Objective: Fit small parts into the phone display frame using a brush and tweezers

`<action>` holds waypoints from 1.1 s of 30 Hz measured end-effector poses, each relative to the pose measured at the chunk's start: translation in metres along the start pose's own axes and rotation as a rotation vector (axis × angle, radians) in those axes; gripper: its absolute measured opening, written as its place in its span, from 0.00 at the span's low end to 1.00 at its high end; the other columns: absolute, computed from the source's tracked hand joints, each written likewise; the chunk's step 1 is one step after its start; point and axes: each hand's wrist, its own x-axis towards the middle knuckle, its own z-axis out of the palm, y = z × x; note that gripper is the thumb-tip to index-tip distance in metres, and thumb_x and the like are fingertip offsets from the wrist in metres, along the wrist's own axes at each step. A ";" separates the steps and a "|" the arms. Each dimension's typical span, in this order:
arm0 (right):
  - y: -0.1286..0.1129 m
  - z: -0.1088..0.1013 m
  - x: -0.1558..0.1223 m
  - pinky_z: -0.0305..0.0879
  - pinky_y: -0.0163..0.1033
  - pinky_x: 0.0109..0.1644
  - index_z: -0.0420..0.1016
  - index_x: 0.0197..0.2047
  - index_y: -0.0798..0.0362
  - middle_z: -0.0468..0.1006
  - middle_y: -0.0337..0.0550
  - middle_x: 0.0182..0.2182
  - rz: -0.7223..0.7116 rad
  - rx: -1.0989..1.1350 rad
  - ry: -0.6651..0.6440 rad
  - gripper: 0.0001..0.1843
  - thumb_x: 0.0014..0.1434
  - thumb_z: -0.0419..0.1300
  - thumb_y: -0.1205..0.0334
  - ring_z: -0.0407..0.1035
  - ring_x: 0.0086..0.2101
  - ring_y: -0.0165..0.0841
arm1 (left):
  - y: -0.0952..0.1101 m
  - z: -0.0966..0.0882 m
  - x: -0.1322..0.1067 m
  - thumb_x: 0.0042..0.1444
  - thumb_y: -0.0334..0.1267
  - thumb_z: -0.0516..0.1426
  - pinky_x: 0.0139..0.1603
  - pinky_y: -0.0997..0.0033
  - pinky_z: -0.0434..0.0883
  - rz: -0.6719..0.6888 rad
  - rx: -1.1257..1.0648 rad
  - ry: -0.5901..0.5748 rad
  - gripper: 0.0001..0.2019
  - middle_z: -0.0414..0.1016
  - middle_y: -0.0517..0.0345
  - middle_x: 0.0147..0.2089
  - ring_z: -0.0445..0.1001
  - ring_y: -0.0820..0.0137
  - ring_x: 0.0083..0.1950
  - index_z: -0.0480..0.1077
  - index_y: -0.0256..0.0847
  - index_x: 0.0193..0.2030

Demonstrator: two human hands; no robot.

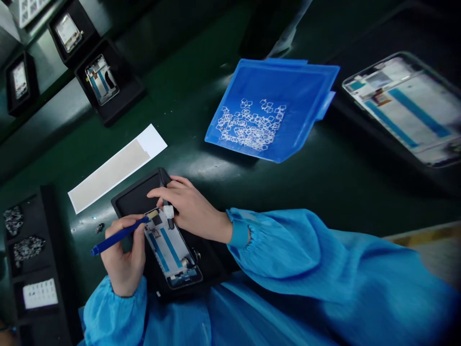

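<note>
Left hand (124,259) grips a blue pen-like tool (120,234), fingers closed round the shaft, pale tip resting at the top end of the open phone frame (173,250). Right hand (189,206) lies across the top of the same phone, fingers curled down; thumb and forefinger pinch a small white piece (168,211) against the phone's upper edge, touching a dark stub just under it. Whether that piece is stuck down or only held, cannot tell.

The phone sits in a black holder tray (137,197) on the dark green bench (324,182), low and left of centre, tilted diagonally. Blue strips and a small round part show inside the frame. Both arms wear blue sleeves (324,269) with elastic cuffs.

Just beyond the black tray lies a long white-and-grey strip (115,168), flat on the bench. Further back, a blue tray (273,108) with a heap of tiny white square frames (250,125) in it. Far left, a black compartment rack (39,269) holds small dark parts and a white card. More open phones in black holders stand at top left (102,79), well apart; another, blurred, at top right (406,105).
</note>
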 end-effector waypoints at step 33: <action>0.003 0.003 -0.001 0.53 0.52 0.64 0.67 0.55 0.53 0.76 0.39 0.34 -0.018 -0.012 0.014 0.30 0.51 0.52 0.84 0.69 0.43 0.36 | 0.010 -0.001 0.020 0.61 0.32 0.60 0.43 0.74 0.76 0.194 0.226 -0.158 0.05 0.78 0.58 0.40 0.79 0.70 0.42 0.67 0.41 0.43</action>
